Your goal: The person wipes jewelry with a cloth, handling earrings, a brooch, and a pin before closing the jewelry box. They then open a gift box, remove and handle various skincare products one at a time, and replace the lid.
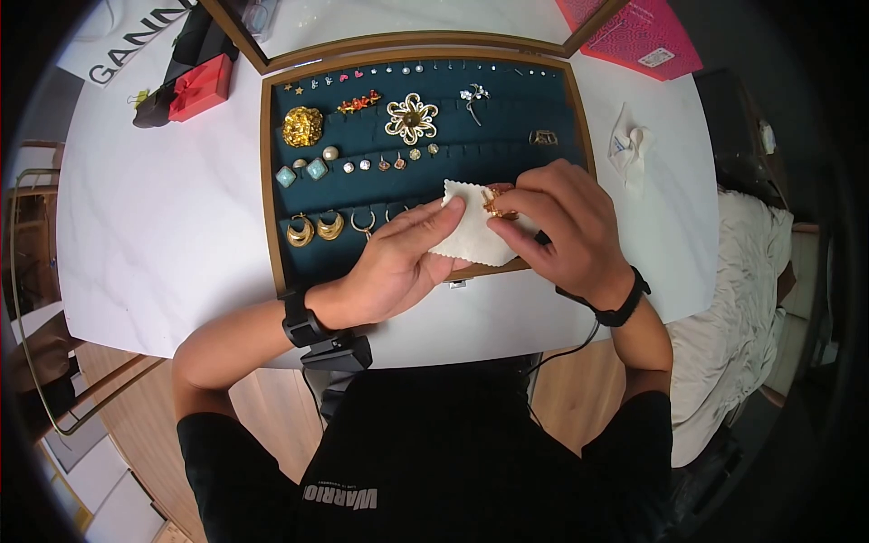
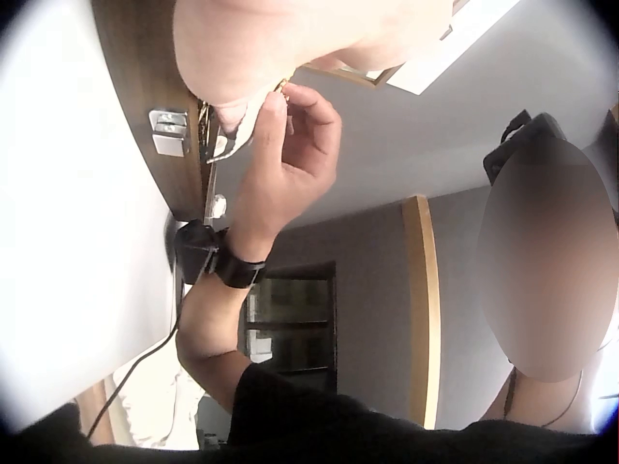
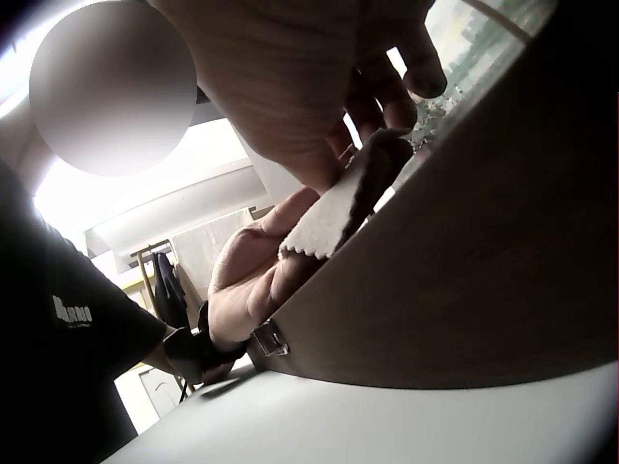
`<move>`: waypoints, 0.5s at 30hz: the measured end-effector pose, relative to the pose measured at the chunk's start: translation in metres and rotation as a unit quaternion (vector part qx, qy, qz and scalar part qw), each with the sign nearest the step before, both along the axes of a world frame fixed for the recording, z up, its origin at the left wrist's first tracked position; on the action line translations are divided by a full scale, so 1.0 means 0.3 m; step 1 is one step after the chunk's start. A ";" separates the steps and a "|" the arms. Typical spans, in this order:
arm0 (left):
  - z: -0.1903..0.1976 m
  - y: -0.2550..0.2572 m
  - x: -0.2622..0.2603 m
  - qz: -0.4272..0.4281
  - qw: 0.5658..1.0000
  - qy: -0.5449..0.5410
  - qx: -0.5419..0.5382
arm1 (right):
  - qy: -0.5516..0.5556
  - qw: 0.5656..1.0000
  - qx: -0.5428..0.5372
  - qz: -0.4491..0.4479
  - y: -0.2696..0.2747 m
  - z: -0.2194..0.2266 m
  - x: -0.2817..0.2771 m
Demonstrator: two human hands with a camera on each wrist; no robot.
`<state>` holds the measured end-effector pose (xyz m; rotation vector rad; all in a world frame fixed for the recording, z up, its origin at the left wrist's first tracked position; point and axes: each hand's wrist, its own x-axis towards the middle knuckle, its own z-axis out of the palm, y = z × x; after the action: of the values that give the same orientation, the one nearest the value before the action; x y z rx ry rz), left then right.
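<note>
A small white cloth with zigzag edges (image 1: 472, 237) lies across the fingers of the left hand (image 1: 398, 258), whose thumb presses its left edge. On the cloth's upper right part is a small gold piece of jewelry (image 1: 493, 203), pinched by the thumb and fingers of the right hand (image 1: 575, 226). Both hands are above the front of a wooden jewelry case (image 1: 269, 172) with a dark teal lining. In the right wrist view the cloth (image 3: 329, 217) hangs over the left fingers beside the case's front wall; the jewelry is hidden there.
Rows of earrings and brooches fill the case, including a flower brooch (image 1: 412, 119) and gold hoops (image 1: 300, 230). Its glass lid stands raised behind. On the white table (image 1: 163, 226) are a red box (image 1: 200, 88), a pink package (image 1: 634, 36) and a crumpled white item (image 1: 631, 145).
</note>
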<state>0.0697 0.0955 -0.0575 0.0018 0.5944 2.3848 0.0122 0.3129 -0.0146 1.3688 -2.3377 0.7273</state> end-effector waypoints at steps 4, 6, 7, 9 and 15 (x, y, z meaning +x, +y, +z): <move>-0.008 -0.008 0.000 -0.003 1.000 0.009 -0.021 | -0.029 0.999 -0.028 -0.006 -0.001 0.004 0.000; -0.006 -0.012 0.001 -0.007 1.000 0.013 -0.027 | -0.044 0.998 -0.039 -0.015 -0.002 0.015 0.005; 0.001 -0.010 0.000 -0.012 0.999 0.021 -0.026 | -0.097 0.992 -0.069 -0.033 0.002 0.022 0.009; 0.010 -0.001 0.000 -0.014 0.999 0.031 -0.025 | -0.147 0.983 -0.097 -0.049 0.015 0.038 0.007; 0.000 0.007 0.000 -0.021 0.996 0.073 -0.045 | -0.270 0.953 -0.068 -0.116 0.039 0.075 -0.049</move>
<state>0.0695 0.0976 -0.0576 0.1481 0.7635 2.3284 -0.0024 0.3248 0.0079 0.8882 -2.7224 1.2880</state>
